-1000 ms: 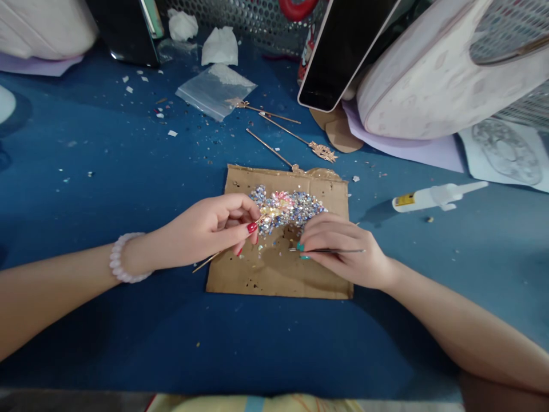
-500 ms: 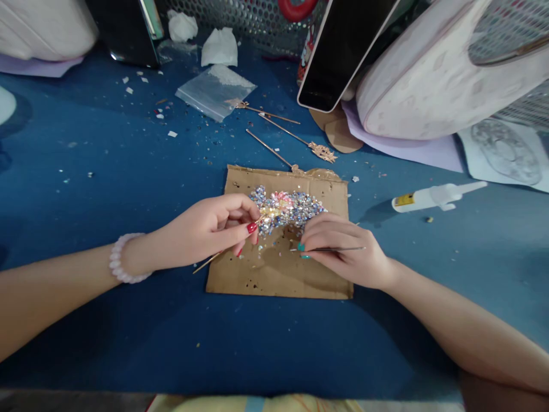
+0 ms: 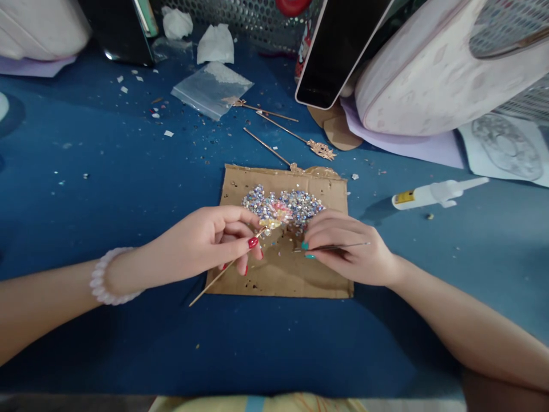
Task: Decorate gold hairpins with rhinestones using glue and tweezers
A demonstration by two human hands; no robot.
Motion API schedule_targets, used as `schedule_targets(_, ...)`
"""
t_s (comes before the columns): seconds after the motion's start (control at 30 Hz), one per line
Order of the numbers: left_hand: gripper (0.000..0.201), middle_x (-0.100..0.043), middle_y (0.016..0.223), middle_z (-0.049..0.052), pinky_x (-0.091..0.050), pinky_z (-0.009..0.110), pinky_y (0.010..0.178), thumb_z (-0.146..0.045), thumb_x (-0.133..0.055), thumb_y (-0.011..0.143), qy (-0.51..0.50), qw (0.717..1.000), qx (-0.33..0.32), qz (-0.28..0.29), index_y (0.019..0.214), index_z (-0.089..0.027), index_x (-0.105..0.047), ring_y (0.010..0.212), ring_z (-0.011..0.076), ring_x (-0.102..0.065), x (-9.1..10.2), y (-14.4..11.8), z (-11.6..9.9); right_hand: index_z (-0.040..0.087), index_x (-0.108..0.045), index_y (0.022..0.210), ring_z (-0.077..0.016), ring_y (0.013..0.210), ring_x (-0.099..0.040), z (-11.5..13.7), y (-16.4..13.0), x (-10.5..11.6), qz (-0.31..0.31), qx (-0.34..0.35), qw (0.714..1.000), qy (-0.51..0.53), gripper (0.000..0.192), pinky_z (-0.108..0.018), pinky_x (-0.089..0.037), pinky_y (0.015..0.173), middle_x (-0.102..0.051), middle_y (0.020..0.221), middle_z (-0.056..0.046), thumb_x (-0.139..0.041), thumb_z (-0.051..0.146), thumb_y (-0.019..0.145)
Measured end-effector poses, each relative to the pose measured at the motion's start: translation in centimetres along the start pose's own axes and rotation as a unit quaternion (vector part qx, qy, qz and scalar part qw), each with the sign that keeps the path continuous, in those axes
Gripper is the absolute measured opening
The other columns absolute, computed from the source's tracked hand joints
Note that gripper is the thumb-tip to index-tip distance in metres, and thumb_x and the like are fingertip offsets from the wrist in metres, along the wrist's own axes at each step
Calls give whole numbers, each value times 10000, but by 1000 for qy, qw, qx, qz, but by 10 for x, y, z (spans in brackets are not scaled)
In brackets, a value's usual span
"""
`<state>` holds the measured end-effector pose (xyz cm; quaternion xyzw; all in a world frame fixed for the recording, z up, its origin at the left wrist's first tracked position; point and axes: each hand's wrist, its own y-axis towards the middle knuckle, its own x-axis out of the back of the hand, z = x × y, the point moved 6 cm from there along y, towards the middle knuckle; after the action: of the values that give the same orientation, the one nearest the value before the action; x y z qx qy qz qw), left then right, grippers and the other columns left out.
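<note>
My left hand (image 3: 206,240) is closed, with thumb and fingertips pinching a gold hair stick (image 3: 210,286) just below its decorated head. That head, pink and yellow with sparkle, is held over a pile of small rhinestones (image 3: 305,205) in blue, silver and clear tones. The plain end of the stick slants down to the left past the cardboard. My right hand (image 3: 351,246) grips a thin, pointed metal tool (image 3: 343,246) at the right side of the pile; its exact kind is hard to make out. Under both hands lies a piece of brown cardboard (image 3: 283,277).
Behind the cardboard lie several gold hair sticks (image 3: 319,150) and a clear zip bag (image 3: 212,91). A white glue bottle (image 3: 429,195) rests at right. A phone (image 3: 343,51) leans near a pale bag (image 3: 398,86). Crumpled tissue (image 3: 215,44) sits at the back.
My left hand has shifted slightly down, and the plain end of the hair stick has swung lower. My right hand keeps nearly the same place with the tool.
</note>
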<state>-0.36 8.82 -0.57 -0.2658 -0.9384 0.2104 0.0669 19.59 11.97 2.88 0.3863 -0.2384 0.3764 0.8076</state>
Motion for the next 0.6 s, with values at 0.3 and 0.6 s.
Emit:
schedule_targets(0.3,261,-739,884,8,-500,136,483,-251,-596,905,0,1000,-1,-4,1153,-195,-538,619,87,-685,1,1,1,175,-632,925,-167,811,-661,3,-2,-3,9,18,1000,2,50,-349,-588,749,-715,780,-50,-620,127,933)
schedule_targets(0.6,253,-733,939,22,-526,139,501,-229,-593,898,-7,1000,-6,4,1138,-200,-520,644,89,-689,1,2,3,160,-640,915,-166,803,-659,4,-2,-4,-3,24,1000,6,26,-342,-586,737,-724,785,-54,-647,137,924)
